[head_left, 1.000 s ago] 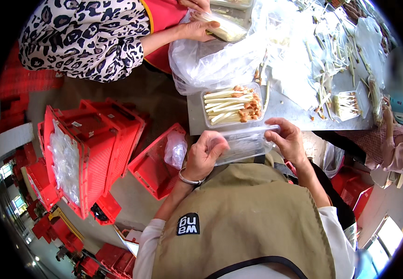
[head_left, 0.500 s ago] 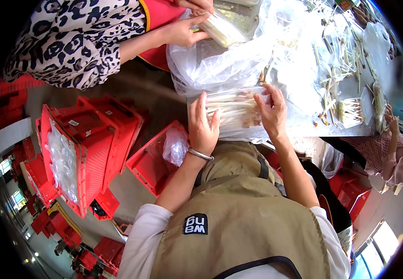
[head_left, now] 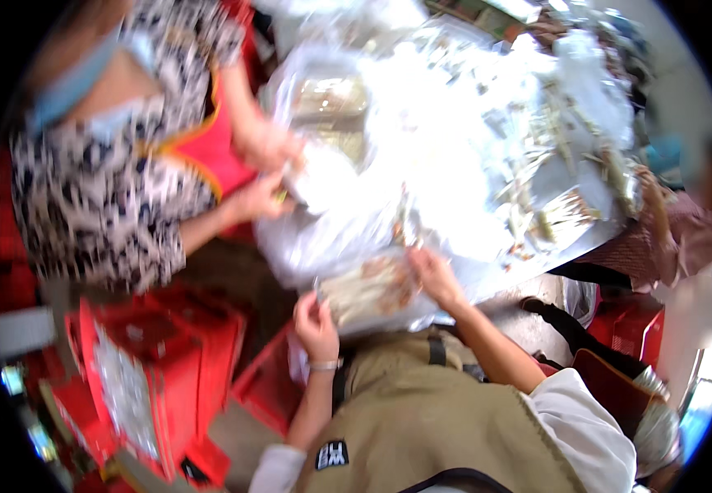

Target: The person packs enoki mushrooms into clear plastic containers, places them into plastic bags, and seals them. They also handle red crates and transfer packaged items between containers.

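Observation:
A clear plastic pack of pale, slender stalks with brownish ends (head_left: 370, 289) lies at the near edge of the table, just in front of my body. My left hand (head_left: 316, 327) pinches its left edge, the fingers curled over thumb and film. At the opposite side my right hand (head_left: 436, 278) grips the pack's right edge. Motion blurs the picture, so the exact finger contact and the kind of stalk are hard to make out.
A co-worker in a spotted top (head_left: 109, 172) holds a whitish pack (head_left: 323, 177) beside a plastic-lined container (head_left: 331, 107). Loose stalks (head_left: 566, 214) litter the metal table's right. Red crates (head_left: 183, 361) stand at left; another person (head_left: 660, 222) is at far right.
The view has swung, moving the table scene lower and leftward. My hands, earlier spread around the pack, now hold its side edges. The co-worker's pack has come closer to their body.

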`<state>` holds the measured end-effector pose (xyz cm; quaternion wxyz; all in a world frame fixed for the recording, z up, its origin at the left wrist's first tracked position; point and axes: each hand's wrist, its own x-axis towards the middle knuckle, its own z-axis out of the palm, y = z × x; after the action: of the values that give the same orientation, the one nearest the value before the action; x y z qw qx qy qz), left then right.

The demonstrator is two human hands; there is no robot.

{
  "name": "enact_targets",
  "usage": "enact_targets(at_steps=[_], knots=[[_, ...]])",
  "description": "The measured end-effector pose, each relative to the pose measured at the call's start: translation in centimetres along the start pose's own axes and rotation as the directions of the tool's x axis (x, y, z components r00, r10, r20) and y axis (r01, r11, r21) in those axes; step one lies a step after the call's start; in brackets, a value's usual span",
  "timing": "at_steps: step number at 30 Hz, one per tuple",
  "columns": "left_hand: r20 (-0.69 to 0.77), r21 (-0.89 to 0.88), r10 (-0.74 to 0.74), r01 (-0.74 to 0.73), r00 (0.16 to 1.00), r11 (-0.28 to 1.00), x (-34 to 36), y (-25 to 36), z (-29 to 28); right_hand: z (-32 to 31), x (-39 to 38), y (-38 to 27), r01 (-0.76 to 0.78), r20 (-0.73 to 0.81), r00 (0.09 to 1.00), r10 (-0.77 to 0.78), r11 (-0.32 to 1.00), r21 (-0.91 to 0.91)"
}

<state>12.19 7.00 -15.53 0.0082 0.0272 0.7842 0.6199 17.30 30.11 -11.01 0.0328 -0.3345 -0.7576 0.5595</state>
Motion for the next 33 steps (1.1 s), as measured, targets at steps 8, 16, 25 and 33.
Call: enact_targets(at_steps=[8,16,25,33], knots=[[0.039,0.093,-0.014,0.011,0.999,0.996,1.2,4.6,0.5,-2.3,2.1,0.5,0.265,0.26,0.942,-0.214,0.948,-0.177],[-0.01,-0.287,0.056,-0.056,0.998,0.956,5.2,20.3,4.1,-20.6,7.9,-9.3,-0.063,0.346,0.938,-0.012,0.977,0.204],[0.025,-0.32,-0.105,0.107,0.994,0.941,6.7,22.1,9.6,-38.1,33.9,-13.4,0.255,-0.393,0.919,-0.042,0.823,0.507],[-0.072,-0.117,-0.126,0.117,0.989,0.986,7.4,23.8,11.6,-42.6,54.9,-13.8,0.421,-0.687,0.707,0.166,0.682,0.598]])
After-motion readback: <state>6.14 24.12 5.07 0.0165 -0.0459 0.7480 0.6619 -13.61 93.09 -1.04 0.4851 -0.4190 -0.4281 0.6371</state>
